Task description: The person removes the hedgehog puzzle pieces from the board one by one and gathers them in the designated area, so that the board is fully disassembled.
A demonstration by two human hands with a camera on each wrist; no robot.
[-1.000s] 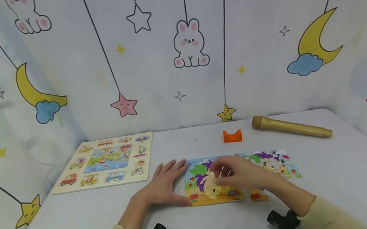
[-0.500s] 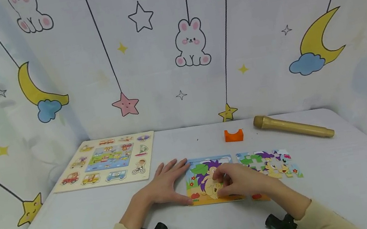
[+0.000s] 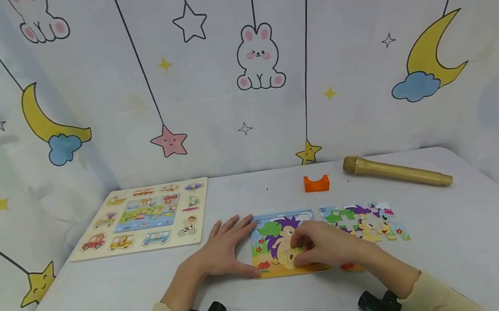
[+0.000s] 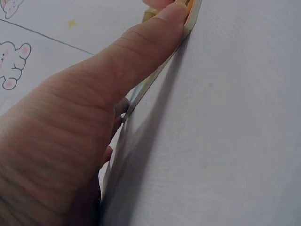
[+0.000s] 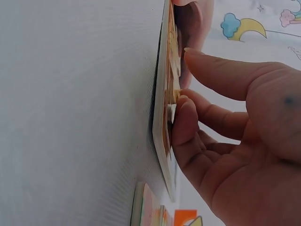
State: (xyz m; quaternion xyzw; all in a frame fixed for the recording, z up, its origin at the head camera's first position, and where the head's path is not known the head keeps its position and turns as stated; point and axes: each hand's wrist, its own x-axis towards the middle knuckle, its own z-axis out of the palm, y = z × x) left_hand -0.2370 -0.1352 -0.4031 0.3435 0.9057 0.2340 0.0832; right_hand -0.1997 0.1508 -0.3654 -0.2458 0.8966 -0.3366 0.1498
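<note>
A hedgehog jigsaw puzzle (image 3: 264, 241) lies flat in its thin tray in front of me. My left hand (image 3: 223, 253) rests along its left side with fingers spread; the thumb touches the near left corner, and the fingertips reach the far left corner. In the left wrist view the thumb (image 4: 141, 44) lies against the tray's edge. Over the puzzle's right half, my right hand (image 3: 324, 245) has curled fingers at a tan puzzle piece (image 5: 174, 70). That piece tilts up slightly from the tray, between thumb and fingertips. The right hand hides part of the picture.
Right of the tray lies a second, partly assembled jigsaw (image 3: 375, 225) with gaps. A vehicle puzzle board (image 3: 140, 242) sits at the back left. Behind the jigsaws are an orange notched block (image 3: 317, 185) and a gold toy microphone (image 3: 396, 172). A patterned cloth (image 3: 198, 87) hangs behind the table.
My right hand has shifted slightly left and down over the hedgehog puzzle, its fingers closing in on the tan piece. My left hand stays in place at the tray's left side.
</note>
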